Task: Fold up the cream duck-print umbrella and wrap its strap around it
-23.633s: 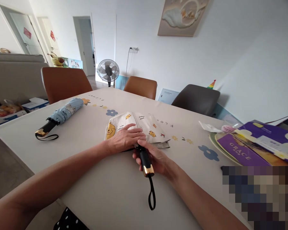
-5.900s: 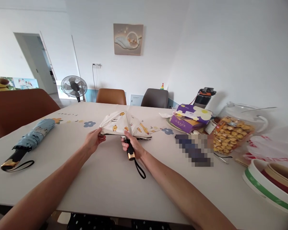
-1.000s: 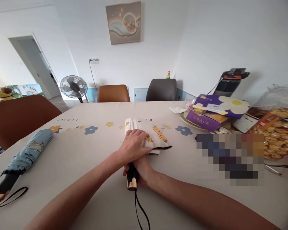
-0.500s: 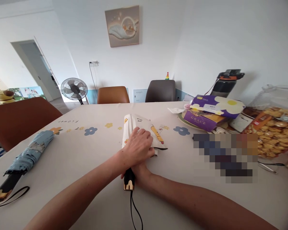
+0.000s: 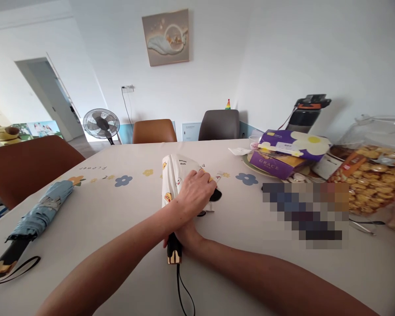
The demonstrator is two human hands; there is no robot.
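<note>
A white folding umbrella [image 5: 171, 175] with small yellow duck prints lies in front of me, its black and gold handle [image 5: 174, 250] pointing toward me. My left hand [image 5: 197, 191] crosses over the top, fingers curled down on the loose canopy cloth at the right side. A dark patch of the cloth's underside shows beside those fingertips. Below it, my right hand [image 5: 188, 235] is wrapped round the umbrella where the handle meets the canopy; most of its fingers are hidden. A black wrist strap [image 5: 184, 289] trails from the handle's end.
A rolled light-blue umbrella [image 5: 44, 210] lies at the left. On the right are purple boxes [image 5: 276, 162] on a plate, a black bottle [image 5: 306, 112], a clear tub of biscuits [image 5: 375, 175] and a blurred-out patch [image 5: 303, 215]. Chairs [image 5: 154, 131] stand beyond the table.
My left hand has shifted slightly right and up with the canopy cloth, folding its edge so the dark underside shows. My right hand keeps its hold near the handle.
</note>
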